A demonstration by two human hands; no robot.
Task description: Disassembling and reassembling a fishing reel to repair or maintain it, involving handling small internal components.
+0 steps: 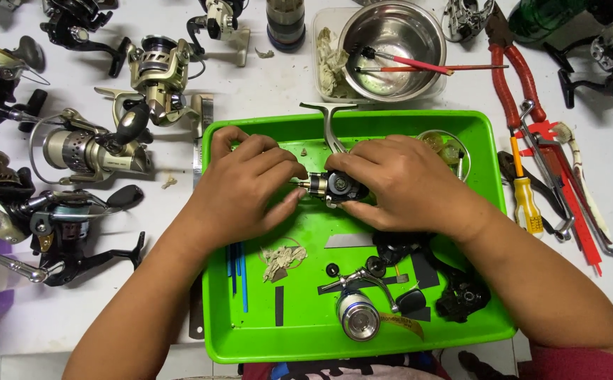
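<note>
White tabletop fills my view, crowded with fishing reels along the left edge and hand tools on the right, and a bright green tray [493, 211] sits in the middle under both hands.

I see the reel body [334, 186], small and black with a brass-coloured end, held over the upper middle of the tray between the two hands. Its long axis runs roughly left to right, with the brass end pointing toward my left hand [239, 186]. A silver foot stem rises from it toward the tray's far rim.

My right hand [405, 183] is the one carrying it: the fingers curl over the top and the thumb closes underneath, so the dark housing is wrapped in a firm grip. My left hand comes in from the other side with fingers drawn narrow, thumb and fingertips pinched at the brass end. I cannot tell what small part, if any, sits between those fingertips.

Nearer me on the tray lie a silver spool [358, 314], a bail wire and black housing pieces [461, 292], plus a few blue sticks [243, 274] at the left. Beyond the tray stands a steel bowl [363, 32] with red-handled brushes in it, and red-handled pliers [514, 77] lie to the right.
</note>
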